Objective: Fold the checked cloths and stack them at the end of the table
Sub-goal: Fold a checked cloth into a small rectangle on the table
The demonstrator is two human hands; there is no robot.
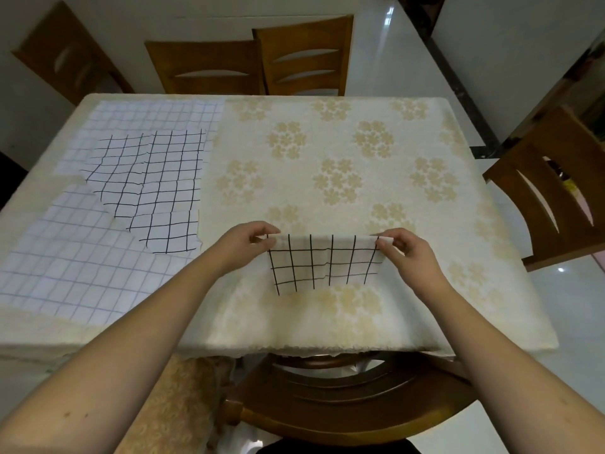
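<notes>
A white cloth with a bold black check point(325, 263) hangs folded between my hands just above the near middle of the table. My left hand point(244, 249) pinches its upper left corner and my right hand point(407, 253) pinches its upper right corner. More black-checked cloths point(154, 181) lie spread and overlapping on the left side of the table. Under them lie pale cloths with a fine blue check point(75, 276), one near the front left and one at the far left point(154, 116).
The table wears a cream cloth with beige flower prints point(340, 178). Wooden chairs stand at the far end point(255, 63), at the right side point(550, 198) and right below me at the near edge point(343, 398). A shiny tiled floor lies to the right.
</notes>
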